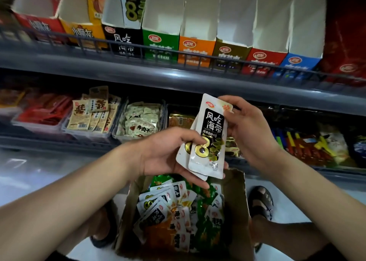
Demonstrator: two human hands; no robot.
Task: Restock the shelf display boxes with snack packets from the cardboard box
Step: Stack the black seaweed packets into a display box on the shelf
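Your forearms (69, 191) come in from 8 and 4 o'clock and meet near the middle of the view. Right below them, at 6 o'clock, the cardboard box (236, 201) sits open on the pale floor. It holds a jumble of loose packets (172, 211): white ones with a black panel, green ones and orange ones, lying at all angles. A sandalled foot (261, 201) stands just beside the box's right wall.

Your left hand (164, 152) grips a small fanned stack of white seaweed packets (212, 134) by the lower end, thumb pressed on the front and fingers curled underneath. Your right hand (251, 134) holds the same stack from the right, with its fingers curled round the upper corner and edge of the front packet. The stack stands nearly upright, just above the box and in front of the lower shelf.

At 12 o'clock, behind a wire rail (138, 47) on the upper shelf, you have a row of open display boxes side by side. The black display box (122, 41) at 11 o'clock carries the same print as your stack, and one matching packet (133, 3) stands upright inside it. Running toward 2 o'clock are a green box (160, 45), an orange box (195, 49), a brown box (227, 53), a red box (263, 60) and a blue box (297, 65).

At 9 o'clock, clear trays (118, 122) on the lower shelf hold other snacks.
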